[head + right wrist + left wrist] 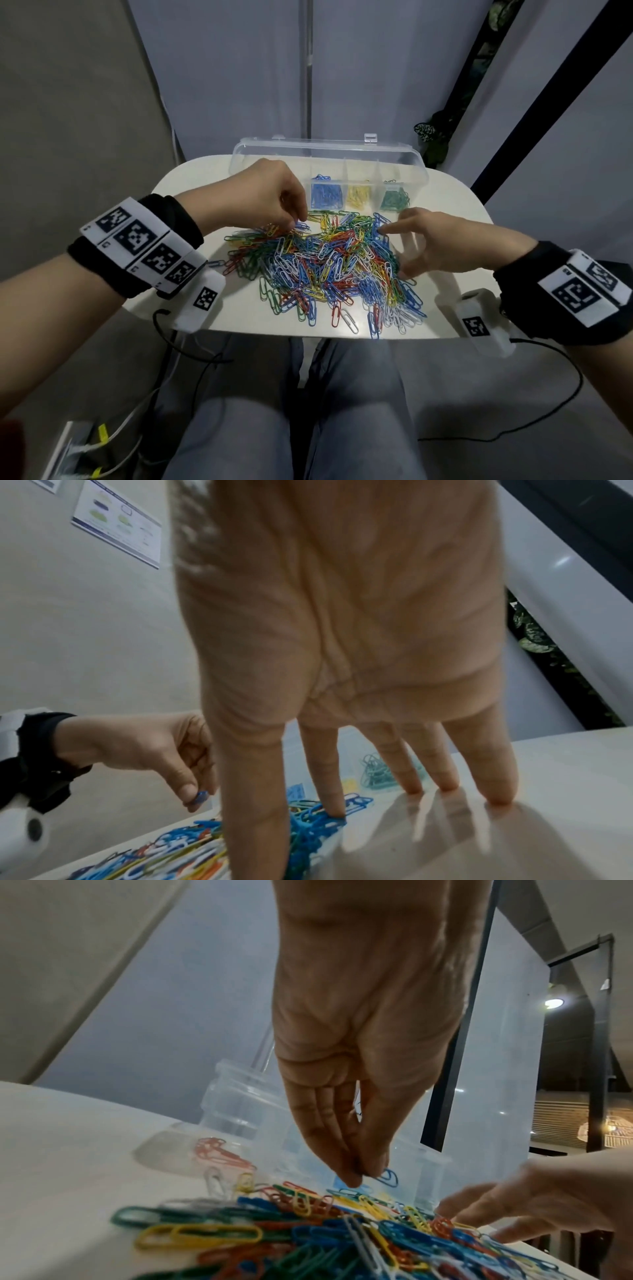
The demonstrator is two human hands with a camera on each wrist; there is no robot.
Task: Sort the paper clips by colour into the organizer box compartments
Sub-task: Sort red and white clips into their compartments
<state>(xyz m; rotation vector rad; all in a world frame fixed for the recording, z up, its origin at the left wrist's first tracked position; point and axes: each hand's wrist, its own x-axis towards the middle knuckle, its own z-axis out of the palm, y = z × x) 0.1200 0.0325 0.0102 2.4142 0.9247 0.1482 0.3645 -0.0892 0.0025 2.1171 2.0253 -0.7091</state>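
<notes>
Left hand (270,192) fingers pinch a blue clip (200,796); right hand (442,240) fingers spread; no legible writing.

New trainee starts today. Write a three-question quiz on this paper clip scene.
1. True or false: the box lid is shut.
2. Which colour clip does the left hand pinch? A red, B blue, C white.
3. Fill in: the right hand has its fingers spread on the ____.
Key: 1 false; 2 B; 3 pile.
</notes>
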